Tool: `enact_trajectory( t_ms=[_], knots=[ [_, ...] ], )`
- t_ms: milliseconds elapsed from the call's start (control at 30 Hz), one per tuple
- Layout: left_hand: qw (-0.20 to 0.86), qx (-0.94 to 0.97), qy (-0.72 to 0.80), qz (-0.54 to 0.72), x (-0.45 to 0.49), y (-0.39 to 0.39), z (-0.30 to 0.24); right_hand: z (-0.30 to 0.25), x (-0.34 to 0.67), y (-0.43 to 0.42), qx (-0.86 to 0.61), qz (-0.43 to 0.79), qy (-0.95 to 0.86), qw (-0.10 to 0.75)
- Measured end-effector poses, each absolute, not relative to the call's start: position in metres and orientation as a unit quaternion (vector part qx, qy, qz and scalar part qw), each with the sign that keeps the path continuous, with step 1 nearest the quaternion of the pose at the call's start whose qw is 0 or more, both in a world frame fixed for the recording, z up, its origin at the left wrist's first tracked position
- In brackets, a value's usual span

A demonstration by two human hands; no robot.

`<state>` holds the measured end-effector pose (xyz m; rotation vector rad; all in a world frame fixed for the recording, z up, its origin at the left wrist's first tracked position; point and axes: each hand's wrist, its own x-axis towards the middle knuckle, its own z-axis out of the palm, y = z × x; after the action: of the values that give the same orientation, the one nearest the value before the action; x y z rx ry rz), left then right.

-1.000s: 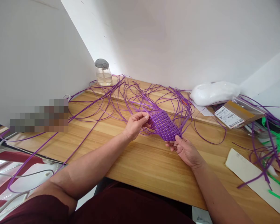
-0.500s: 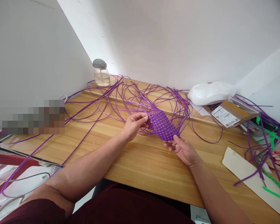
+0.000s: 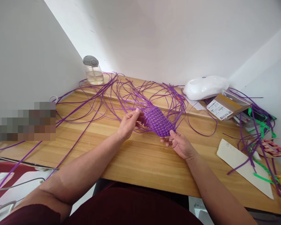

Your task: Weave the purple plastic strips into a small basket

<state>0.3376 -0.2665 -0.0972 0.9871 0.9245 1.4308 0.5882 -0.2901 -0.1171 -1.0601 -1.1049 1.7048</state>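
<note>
A piece of purple plastic-strip weaving (image 3: 159, 121), knobbly and tightly worked, is held up over the table, with long loose strips (image 3: 133, 90) fanning out behind it. My right hand (image 3: 180, 144) grips its near right corner, thumb on top and fingers underneath. At the left edge, my left hand (image 3: 128, 124) is closed, thumb against the fingers, pinching purple strips where they leave the weave. The exact strips in that pinch are partly hidden by the fingers.
A lidded jar (image 3: 94, 73) of pale liquid stands at the back left. Towards the right are a white glossy object (image 3: 206, 87), a labelled carton (image 3: 221, 109), a cream card (image 3: 243, 167) and green strips (image 3: 263, 125). The wooden table (image 3: 140, 162) ends near my body.
The view has shifted slightly, so everything sits further left and higher. My left hand has tilted a little at the weave's edge; my right hand keeps its grip on the corner.
</note>
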Motion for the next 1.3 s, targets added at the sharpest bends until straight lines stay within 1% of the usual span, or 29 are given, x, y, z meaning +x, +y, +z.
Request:
enact_trajectory(
  t_ms=[100,333,433,633,800,967,1100,1300],
  knots=[
    [0.571,0.395,0.397,0.601,0.337,-0.266,-0.098,-0.116,0.589,-0.29,-0.416,0.682,-0.435,0.415],
    [0.531,0.492,0.35,0.594,0.339,-0.269,-0.097,-0.117,0.588,-0.29,-0.415,0.672,-0.458,0.409],
    [0.549,0.506,0.333,0.576,0.343,-0.27,-0.1,-0.119,0.588,-0.29,-0.413,0.663,-0.47,0.412],
    [0.651,0.339,0.33,0.594,0.351,-0.267,-0.106,-0.12,0.589,-0.291,-0.387,0.66,-0.451,0.461],
    [0.679,0.239,0.345,0.603,0.353,-0.262,-0.108,-0.116,0.589,-0.291,-0.362,0.677,-0.464,0.441],
    [0.694,0.184,0.358,0.597,0.36,-0.263,-0.11,-0.115,0.579,-0.292,-0.33,0.709,-0.437,0.445],
    [0.706,0.225,0.351,0.573,0.367,-0.27,-0.112,-0.12,0.568,-0.294,-0.341,0.697,-0.422,0.468],
    [0.652,0.323,0.321,0.606,0.361,-0.269,-0.118,-0.124,0.564,-0.292,-0.386,0.646,-0.437,0.493]
  ],
)
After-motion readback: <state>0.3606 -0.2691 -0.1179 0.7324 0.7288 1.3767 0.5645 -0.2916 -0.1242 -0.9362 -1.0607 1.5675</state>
